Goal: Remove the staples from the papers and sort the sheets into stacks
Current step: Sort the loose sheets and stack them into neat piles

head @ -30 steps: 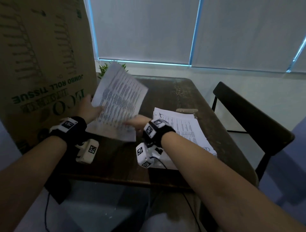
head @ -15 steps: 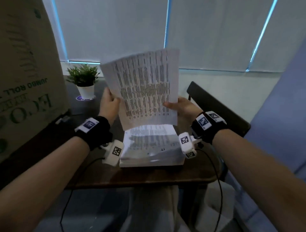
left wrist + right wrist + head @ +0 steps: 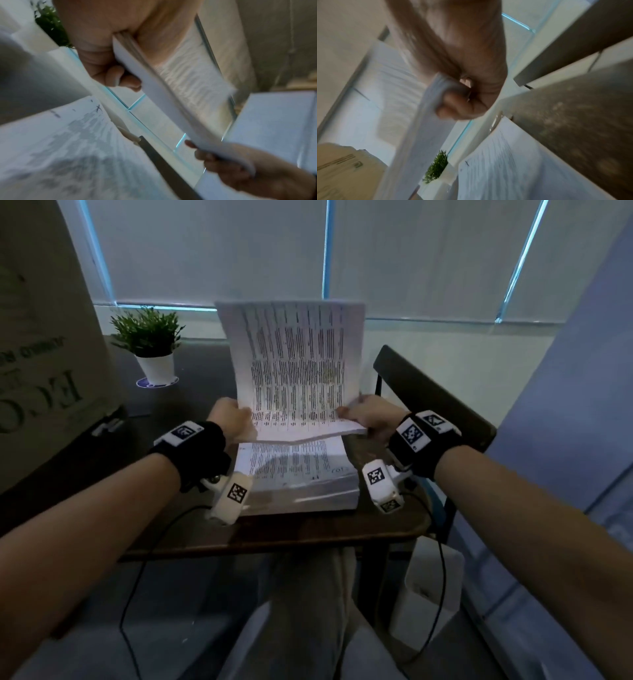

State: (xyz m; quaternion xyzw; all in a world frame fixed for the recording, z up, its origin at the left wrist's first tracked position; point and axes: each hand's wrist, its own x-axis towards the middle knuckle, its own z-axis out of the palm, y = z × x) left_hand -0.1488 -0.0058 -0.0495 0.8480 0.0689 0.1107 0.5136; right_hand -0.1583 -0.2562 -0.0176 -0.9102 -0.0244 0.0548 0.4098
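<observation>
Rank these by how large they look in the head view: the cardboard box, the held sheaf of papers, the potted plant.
1. cardboard box, cut off by the frame edge
2. held sheaf of papers
3. potted plant
The sheaf is nearer the camera than the plant, so true sizes stay unsure.

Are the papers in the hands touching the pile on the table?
Apart. In the head view, the papers hang above the pile, with a dark gap between.

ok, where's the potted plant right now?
In the head view the potted plant stands at the far left of the table, beside the cardboard box, left of the held sheets.
</observation>
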